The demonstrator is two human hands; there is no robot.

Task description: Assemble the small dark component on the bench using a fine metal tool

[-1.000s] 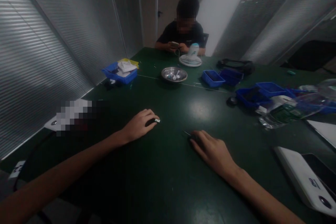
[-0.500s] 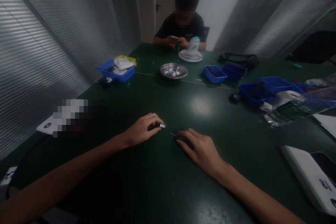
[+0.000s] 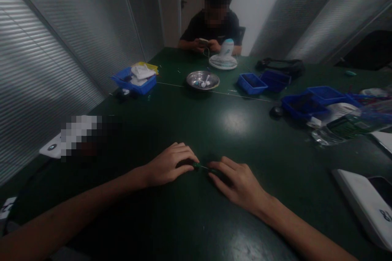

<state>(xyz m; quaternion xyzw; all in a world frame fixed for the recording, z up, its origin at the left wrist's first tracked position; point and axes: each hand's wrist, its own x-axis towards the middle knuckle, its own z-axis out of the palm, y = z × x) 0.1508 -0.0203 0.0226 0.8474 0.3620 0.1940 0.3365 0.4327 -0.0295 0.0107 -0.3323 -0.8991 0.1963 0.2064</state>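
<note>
Both my hands rest on the dark green table (image 3: 214, 220), close together near its front. My left hand (image 3: 170, 166) is curled with its fingers closed over a small dark part that barely shows. My right hand (image 3: 239, 181) lies knuckles up, fingers bent round the handle of a thin green tool (image 3: 202, 166) whose shaft bridges the gap between the two hands and reaches my left fingertips. What the left fingers grip is hidden in this frame.
A steel bowl (image 3: 202, 80) sits mid-table with blue bins (image 3: 251, 83) to its right and a blue tray of white items (image 3: 134, 79) at left. Another person (image 3: 214, 28) sits at the far end behind a small white fan (image 3: 223, 59). A white device (image 3: 364, 200) lies at right.
My two hands have drawn together, the right sliding left. The small silver-tipped part seen at my left fingertips is now covered, and the tool's shaft meets my left fingers.
</note>
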